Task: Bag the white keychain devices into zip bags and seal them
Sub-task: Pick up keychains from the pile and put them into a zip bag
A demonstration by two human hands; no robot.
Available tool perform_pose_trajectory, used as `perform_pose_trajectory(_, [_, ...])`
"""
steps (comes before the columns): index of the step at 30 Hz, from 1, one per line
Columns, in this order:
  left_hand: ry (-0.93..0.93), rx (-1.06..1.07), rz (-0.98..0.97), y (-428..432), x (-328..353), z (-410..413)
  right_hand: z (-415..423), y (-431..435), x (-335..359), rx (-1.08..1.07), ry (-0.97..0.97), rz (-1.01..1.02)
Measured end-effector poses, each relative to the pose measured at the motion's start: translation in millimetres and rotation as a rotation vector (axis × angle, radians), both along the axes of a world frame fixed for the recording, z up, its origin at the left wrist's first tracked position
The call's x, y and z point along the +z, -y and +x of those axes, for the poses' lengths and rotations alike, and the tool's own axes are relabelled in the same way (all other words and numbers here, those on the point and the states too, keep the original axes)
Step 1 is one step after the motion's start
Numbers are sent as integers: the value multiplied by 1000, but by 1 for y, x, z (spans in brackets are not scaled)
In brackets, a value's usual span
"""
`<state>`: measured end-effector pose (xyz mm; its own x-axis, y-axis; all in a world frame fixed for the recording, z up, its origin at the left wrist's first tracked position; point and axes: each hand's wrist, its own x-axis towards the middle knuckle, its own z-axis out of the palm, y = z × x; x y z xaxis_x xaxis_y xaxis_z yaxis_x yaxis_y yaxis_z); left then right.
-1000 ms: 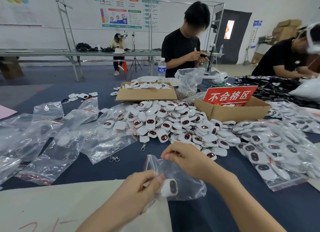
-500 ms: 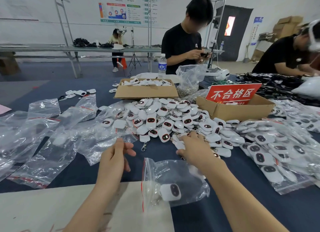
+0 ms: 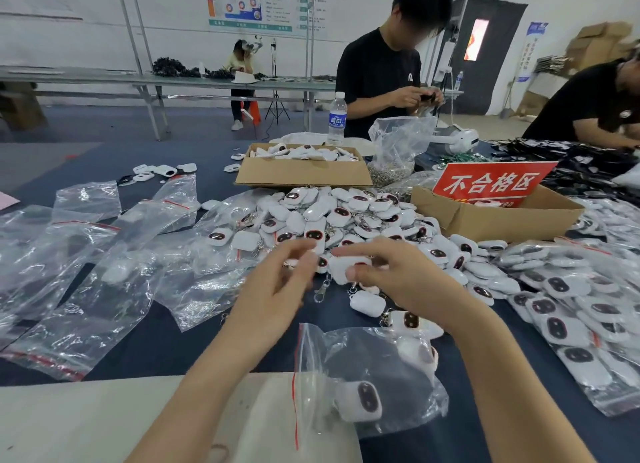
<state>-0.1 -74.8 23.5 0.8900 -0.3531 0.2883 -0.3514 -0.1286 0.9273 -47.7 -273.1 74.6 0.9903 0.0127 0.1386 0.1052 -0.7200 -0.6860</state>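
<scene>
A big pile of white keychain devices (image 3: pixel 341 216) with dark oval faces lies mid-table on the blue cloth. My right hand (image 3: pixel 398 282) pinches one white device (image 3: pixel 343 268) just in front of the pile, its metal clasp (image 3: pixel 321 291) dangling below. My left hand (image 3: pixel 277 293) is beside it, its blurred fingers stretched toward the device and holding nothing I can make out. In front of my hands lies a clear zip bag (image 3: pixel 374 365) with a red strip and one device (image 3: pixel 362 401) inside.
Empty zip bags (image 3: pixel 86 254) are spread at the left, filled bags (image 3: pixel 571 310) at the right. Behind the pile stand a cardboard box of devices (image 3: pixel 301 177), a box with a red sign (image 3: pixel 491 185) and a water bottle (image 3: pixel 337 119). Two people work across the table.
Both hands let go of the bagged device, which now lies on the table. My right hand reached into the pile and picked up a device; my left hand moved up beside it.
</scene>
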Motion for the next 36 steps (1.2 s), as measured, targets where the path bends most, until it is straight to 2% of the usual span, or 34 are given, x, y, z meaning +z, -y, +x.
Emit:
perform_pose_trajectory(3, [78, -119, 34, 6, 26, 8, 8, -10, 12, -4, 94, 229])
perform_pose_trajectory(5, [21, -104, -74, 7, 35, 14, 14, -14, 13, -20, 168, 466])
perform_pose_trajectory(7, [-103, -94, -201, 7, 37, 17, 20, -19, 10, -23, 237, 605])
perform_pose_trajectory(10, [-245, -113, -329, 10, 32, 21, 30, -26, 1, -16, 234, 641])
perform_pose_trajectory(13, [-276, -100, -325, 8, 26, 27, 38, -31, -7, -18, 199, 620])
perform_pose_trajectory(19, [-168, -75, -194, 5, 19, 40, 47, -25, -15, 3, 147, 588])
perform_pose_trajectory(23, [-109, -67, -165, 6, 14, 44, 51, -25, -19, 19, 126, 668])
perform_pose_trajectory(30, [-107, -59, -174, 7, 8, 44, 55, -26, -29, 25, 118, 732])
perform_pose_trajectory(36, [-142, -67, -207, 12, 13, 39, 59, -23, -34, -61, 135, 756])
